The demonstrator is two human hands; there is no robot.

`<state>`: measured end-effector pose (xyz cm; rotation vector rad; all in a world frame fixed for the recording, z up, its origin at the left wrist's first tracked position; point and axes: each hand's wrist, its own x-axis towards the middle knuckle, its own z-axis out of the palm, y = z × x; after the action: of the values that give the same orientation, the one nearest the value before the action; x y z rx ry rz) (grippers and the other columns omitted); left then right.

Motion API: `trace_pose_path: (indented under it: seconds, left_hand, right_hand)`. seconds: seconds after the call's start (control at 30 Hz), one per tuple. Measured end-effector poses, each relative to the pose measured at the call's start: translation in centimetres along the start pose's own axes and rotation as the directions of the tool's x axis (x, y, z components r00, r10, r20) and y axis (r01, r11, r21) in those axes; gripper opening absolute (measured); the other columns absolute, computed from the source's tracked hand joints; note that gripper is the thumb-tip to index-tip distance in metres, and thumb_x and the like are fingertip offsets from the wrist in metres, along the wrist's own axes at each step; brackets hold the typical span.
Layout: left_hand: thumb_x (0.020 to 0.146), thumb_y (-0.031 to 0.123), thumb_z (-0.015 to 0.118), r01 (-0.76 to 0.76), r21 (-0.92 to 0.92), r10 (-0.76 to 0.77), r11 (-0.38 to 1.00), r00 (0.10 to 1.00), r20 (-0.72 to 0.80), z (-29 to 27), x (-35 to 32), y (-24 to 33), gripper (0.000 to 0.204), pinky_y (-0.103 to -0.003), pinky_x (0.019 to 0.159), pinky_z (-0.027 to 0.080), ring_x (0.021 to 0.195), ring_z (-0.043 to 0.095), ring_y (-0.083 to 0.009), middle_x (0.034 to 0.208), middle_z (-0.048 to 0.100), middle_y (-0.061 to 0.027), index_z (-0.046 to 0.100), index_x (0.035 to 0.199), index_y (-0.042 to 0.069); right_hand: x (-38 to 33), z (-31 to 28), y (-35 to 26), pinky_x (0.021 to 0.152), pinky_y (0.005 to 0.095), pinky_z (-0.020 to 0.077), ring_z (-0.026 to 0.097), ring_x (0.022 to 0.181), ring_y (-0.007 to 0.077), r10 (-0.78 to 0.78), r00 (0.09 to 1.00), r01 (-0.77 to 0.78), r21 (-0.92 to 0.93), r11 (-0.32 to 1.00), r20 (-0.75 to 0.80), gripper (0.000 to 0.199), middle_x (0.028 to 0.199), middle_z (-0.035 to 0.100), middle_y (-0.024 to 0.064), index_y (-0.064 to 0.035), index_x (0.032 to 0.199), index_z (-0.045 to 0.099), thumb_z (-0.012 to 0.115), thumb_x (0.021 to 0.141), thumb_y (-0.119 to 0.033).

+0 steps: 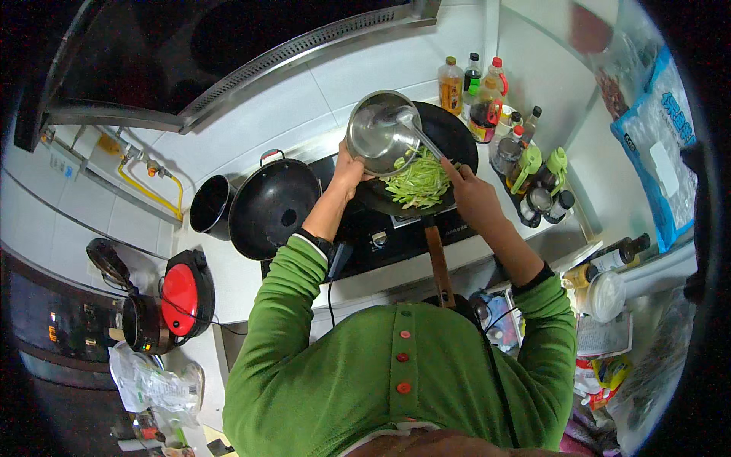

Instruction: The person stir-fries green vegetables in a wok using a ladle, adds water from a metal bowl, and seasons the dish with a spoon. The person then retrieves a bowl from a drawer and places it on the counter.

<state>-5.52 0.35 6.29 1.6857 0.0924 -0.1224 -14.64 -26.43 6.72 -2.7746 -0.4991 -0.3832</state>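
Observation:
My left hand [349,172] grips the rim of a shiny metal bowl [371,135], tilted over the left side of a dark frying pan [454,139]. The fingers of my right hand [474,196] are closed around the handle of a long-handled metal utensil [431,145]. Its head reaches into the bowl's mouth; I cannot tell its exact shape. Shredded green vegetables [420,184] are heaped in the pan below the bowl. The pan sits on a black stove [365,247], its wooden handle [438,263] pointing toward me.
Left of the stove are an empty black wok [263,202] and a dark pot [210,204]. A red-lidded electric pan [180,298] stands nearer. Sauce bottles [484,110] and seasoning jars [534,171] crowd the right corner. A range hood [251,72] overhangs the back.

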Motion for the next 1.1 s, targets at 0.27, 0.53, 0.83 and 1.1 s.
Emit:
trace_pose_path:
  seconds: [0.27,0.53,0.83,1.1]
  left_hand:
    - [0.078,-0.014,0.035,-0.392,0.115,0.402,0.913,0.912,-0.087,-0.5,4.8,-1.7,0.063,-0.031,0.102,0.032,0.120,0.044,-0.0283,0.126,0.043,-0.0210,0.019,0.138,0.000]
    - [0.080,-0.013,0.038,-0.367,0.140,0.387,0.920,0.909,-0.155,-1.0,4.7,-1.8,0.062,-0.030,0.098,0.036,0.115,0.049,-0.0275,0.123,0.049,-0.0214,0.021,0.138,0.001]
    - [0.079,-0.011,0.039,-0.167,0.044,0.169,0.985,0.985,-0.041,-0.1,3.0,-2.2,0.060,-0.031,0.098,0.035,0.114,0.048,-0.0276,0.124,0.048,-0.0185,0.023,0.136,0.001]
    - [0.076,-0.011,0.040,-0.269,0.145,0.292,0.952,0.940,-0.174,-1.9,2.2,-1.3,0.063,-0.030,0.093,0.039,0.108,0.053,-0.0275,0.118,0.052,-0.0205,0.024,0.136,0.000]
  right_hand:
    - [-2.7,0.8,0.0,0.060,0.0415,0.0517,0.061,0.074,0.0308,-0.109,0.994,0.110,-0.076,0.991,0.013,0.065,0.101,0.053,0.0158,-0.0120,0.138,0.033,0.053,0.078,0.000]
    - [-4.7,-3.5,1.3,0.058,0.0423,0.0499,0.061,0.073,0.0333,0.042,0.985,-0.019,-0.137,0.990,0.165,0.060,0.095,0.053,0.0140,-0.0114,0.134,0.041,0.052,0.076,0.000]
    - [0.1,-1.5,0.2,0.058,0.0361,0.0530,0.060,0.082,0.0264,-0.223,0.967,0.196,-0.197,0.961,-0.124,0.067,0.103,0.051,0.0110,-0.0154,0.141,0.033,0.053,0.078,-0.003]
    - [-2.3,-3.2,-0.2,0.062,0.0381,0.0519,0.060,0.081,0.0296,-0.149,0.983,0.166,-0.167,0.972,0.109,0.071,0.101,0.052,0.0124,-0.0173,0.140,0.034,0.052,0.075,0.003]
